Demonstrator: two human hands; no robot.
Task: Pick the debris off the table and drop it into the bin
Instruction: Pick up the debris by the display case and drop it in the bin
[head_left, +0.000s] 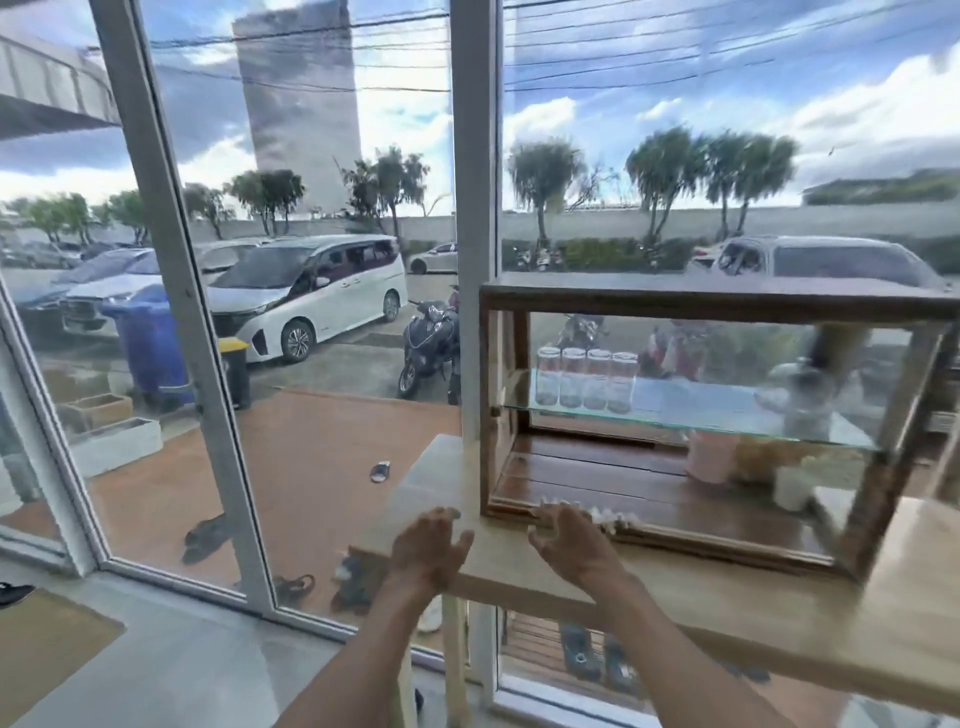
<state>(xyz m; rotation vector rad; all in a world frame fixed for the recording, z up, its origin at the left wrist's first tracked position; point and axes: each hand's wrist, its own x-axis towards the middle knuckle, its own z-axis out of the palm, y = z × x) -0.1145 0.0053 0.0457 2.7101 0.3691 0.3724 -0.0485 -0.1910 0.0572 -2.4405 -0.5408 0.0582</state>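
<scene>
Both my hands reach forward over the left end of a light wooden table (727, 613) by the window. My left hand (428, 545) hovers at the table's left corner, fingers spread, holding nothing. My right hand (569, 540) is a little to its right, fingers apart, its fingertips near small white debris (615, 519) that lies against the front base of a wood-and-glass display case (675, 301). The frame is blurred, so I cannot tell whether the fingers touch the debris. No bin indoors is in view.
The display case holds several glass jars (587, 376) on a glass shelf and a pink cup (711, 457) below. Large window panes with white frames (475, 208) stand just behind the table. Outside are a blue wheeled bin (150, 348), parked cars and a scooter. A brown mat (41, 654) lies on the floor.
</scene>
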